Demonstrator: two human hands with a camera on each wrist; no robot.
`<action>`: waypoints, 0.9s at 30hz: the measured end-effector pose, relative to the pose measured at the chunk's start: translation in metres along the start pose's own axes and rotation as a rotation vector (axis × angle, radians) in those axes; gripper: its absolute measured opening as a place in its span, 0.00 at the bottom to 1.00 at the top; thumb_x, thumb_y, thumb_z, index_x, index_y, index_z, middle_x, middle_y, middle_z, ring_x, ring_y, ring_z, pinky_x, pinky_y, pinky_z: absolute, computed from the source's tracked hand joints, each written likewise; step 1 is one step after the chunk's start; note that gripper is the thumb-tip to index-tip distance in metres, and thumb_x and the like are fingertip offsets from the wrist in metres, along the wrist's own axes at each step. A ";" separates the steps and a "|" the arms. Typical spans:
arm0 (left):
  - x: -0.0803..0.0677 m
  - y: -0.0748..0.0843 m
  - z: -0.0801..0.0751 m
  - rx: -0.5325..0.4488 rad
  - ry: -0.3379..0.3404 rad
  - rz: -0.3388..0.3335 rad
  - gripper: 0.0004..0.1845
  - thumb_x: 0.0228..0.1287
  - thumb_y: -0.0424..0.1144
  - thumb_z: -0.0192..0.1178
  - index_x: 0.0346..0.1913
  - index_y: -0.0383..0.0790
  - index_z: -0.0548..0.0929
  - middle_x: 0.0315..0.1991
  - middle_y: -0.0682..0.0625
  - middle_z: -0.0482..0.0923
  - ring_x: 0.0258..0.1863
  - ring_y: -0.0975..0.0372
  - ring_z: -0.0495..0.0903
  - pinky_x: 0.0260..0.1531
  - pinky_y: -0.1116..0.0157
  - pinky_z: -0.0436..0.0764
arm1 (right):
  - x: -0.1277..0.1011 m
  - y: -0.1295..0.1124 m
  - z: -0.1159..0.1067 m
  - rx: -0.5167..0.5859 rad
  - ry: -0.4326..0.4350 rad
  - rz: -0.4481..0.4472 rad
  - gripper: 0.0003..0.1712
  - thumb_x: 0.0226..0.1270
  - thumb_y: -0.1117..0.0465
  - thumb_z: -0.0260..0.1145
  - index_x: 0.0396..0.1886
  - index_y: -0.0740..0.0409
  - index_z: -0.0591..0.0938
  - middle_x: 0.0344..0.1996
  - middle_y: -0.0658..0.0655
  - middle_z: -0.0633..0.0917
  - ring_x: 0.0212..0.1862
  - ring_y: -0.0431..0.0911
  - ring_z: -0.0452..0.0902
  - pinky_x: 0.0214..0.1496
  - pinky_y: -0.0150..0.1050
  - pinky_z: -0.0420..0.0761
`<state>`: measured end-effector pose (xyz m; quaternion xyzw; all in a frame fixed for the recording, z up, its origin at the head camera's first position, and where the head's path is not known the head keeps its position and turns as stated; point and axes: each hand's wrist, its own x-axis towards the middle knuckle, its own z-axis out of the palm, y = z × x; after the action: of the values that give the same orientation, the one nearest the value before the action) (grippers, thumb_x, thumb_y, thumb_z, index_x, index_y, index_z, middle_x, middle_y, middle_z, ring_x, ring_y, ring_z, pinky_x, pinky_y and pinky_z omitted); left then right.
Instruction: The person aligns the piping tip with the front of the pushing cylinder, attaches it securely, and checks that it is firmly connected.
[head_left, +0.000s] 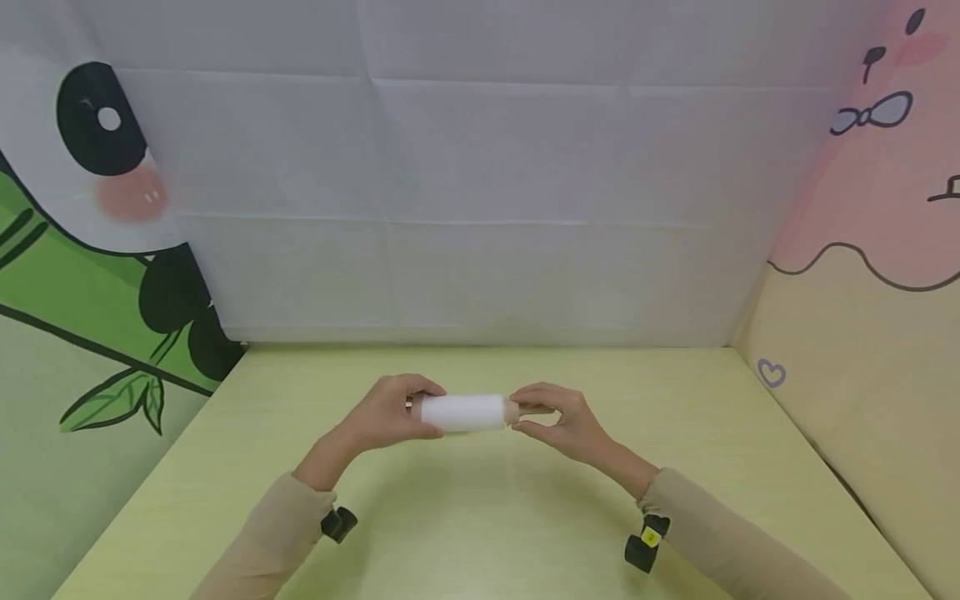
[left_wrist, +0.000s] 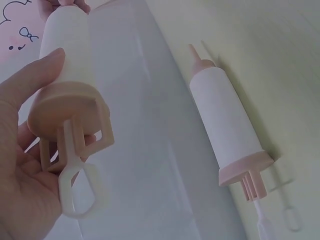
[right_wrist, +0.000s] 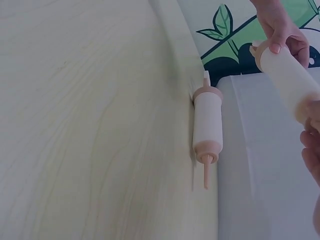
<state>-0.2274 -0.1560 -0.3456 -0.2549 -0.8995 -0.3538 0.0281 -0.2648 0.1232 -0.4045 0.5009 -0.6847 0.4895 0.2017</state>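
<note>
Both hands share one grip on a white plastic syringe-shaped tube with peach end caps (head_left: 463, 412), held level above the pale yellow-green wooden counter (head_left: 480, 517), roughly over its middle. The left hand (head_left: 390, 414) has its fingers curled round the plunger end, where the left wrist view shows a peach flange and a white ring-shaped pull handle (left_wrist: 75, 192) lying against the palm. The right hand (head_left: 558, 421) pinches the opposite end, thumb and fingers closed on the peach tip cap.

The tube looks light and stiff, a rigid plastic barrel with a smooth, probably somewhat slippery wall. The flange and the tip cap seem the surest places to take hold, as the barrel offers no ridge. The thin plunger stem looks like the most fragile part and would likely bend under side load.

Whether the barrel holds anything cannot be told; its wall is opaque.

Both wrist views show what appears to be the tube's reflection in the glossy surface. Further off, a white cloth backdrop (head_left: 480, 208) closes the rear, with a panda-and-bamboo printed panel (head_left: 90, 250) at left and a pink-and-cream cartoon panel (head_left: 870, 275) at right.
</note>
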 end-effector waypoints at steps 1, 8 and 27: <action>0.000 0.000 0.001 -0.001 0.008 0.008 0.22 0.41 0.36 0.73 0.43 0.38 0.81 0.42 0.47 0.79 0.39 0.58 0.77 0.33 0.66 0.78 | 0.000 0.000 0.000 -0.011 -0.005 0.016 0.19 0.48 0.69 0.71 0.43 0.63 0.81 0.39 0.58 0.82 0.39 0.42 0.81 0.36 0.35 0.81; 0.000 -0.001 0.006 -0.002 0.034 0.057 0.22 0.41 0.35 0.72 0.43 0.35 0.80 0.43 0.44 0.78 0.40 0.56 0.77 0.33 0.67 0.79 | 0.002 -0.010 -0.004 -0.066 -0.023 0.099 0.17 0.47 0.72 0.70 0.41 0.66 0.82 0.36 0.60 0.84 0.36 0.47 0.82 0.31 0.37 0.81; 0.000 -0.001 0.011 -0.025 0.062 0.097 0.21 0.41 0.32 0.72 0.42 0.35 0.80 0.42 0.44 0.78 0.40 0.55 0.76 0.32 0.69 0.79 | 0.012 -0.040 -0.008 -0.146 -0.016 0.089 0.16 0.47 0.75 0.69 0.39 0.69 0.78 0.34 0.63 0.82 0.33 0.52 0.81 0.31 0.43 0.82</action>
<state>-0.2265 -0.1496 -0.3541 -0.2876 -0.8803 -0.3707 0.0698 -0.2367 0.1237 -0.3728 0.4577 -0.7418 0.4427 0.2104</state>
